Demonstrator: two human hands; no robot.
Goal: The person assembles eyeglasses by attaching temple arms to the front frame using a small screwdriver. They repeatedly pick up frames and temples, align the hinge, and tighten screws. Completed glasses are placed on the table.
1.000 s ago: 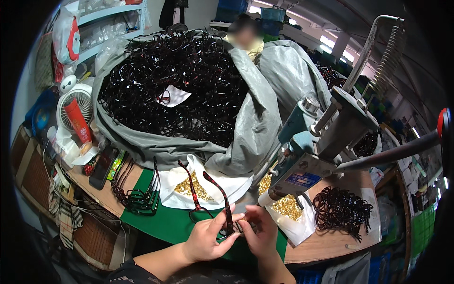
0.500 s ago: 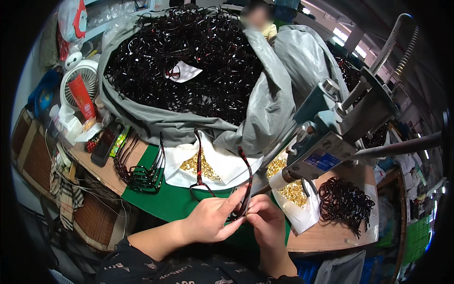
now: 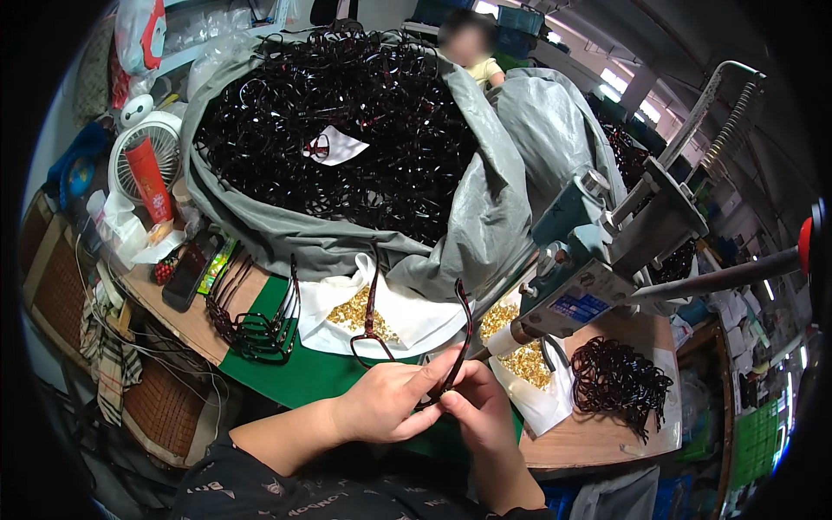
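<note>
A dark red-brown eyeglass frame (image 3: pixel 372 325) is held in front of me, both temples pointing away from my body. My left hand (image 3: pixel 386 403) is closed round its front, hiding part of the rims. At the right-hand corner of the frame, my right hand (image 3: pixel 485 412) pinches near where the temple joins, thumb on top. Whether a small part sits between those fingers is hidden. Just beyond the frame lies a white cloth (image 3: pixel 425 314) bearing a heap of small gold-coloured metal pieces (image 3: pixel 357 317). Green matting (image 3: pixel 295 381) covers the table below my hands.
A huge pile of dark eyeglass frames (image 3: pixel 347 104) fills a grey cloth (image 3: pixel 485 208) at the back. Several finished-looking frames (image 3: pixel 260 325) stand at left. A bench press (image 3: pixel 572 295) rises at right, beside more gold pieces (image 3: pixel 527 364) and loose dark temples (image 3: pixel 620 381).
The view has shifted slightly. My right fingers have moved a little at the frame's corner, and the thumb now lies higher over it. My left hand keeps its hold.
</note>
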